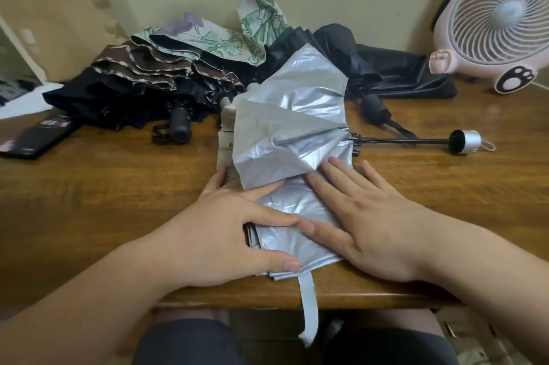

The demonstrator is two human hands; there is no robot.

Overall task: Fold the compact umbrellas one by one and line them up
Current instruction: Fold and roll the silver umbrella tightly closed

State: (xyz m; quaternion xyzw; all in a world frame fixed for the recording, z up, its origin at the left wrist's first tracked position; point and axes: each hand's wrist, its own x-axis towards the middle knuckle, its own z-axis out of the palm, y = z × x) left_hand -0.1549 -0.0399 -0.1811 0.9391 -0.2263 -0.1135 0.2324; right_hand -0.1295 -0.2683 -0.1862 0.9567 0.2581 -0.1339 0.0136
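Silver umbrella (291, 127) | left hand (225, 234): fingers straight, pressing it | right hand (377, 216): fingers splayed flat on it

My umbrella (291, 115): shiny silver
Umbrella at eleven o'clock (214, 38): white, green floral print
Fan at two o'clock (463, 67): pink, black paw print

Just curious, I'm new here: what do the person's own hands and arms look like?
Both are bare. The left hand and right hand carry no gloves, rings or watch, and no sleeve shows on the left arm or right arm within the frame. The nails that show are short and unpainted.
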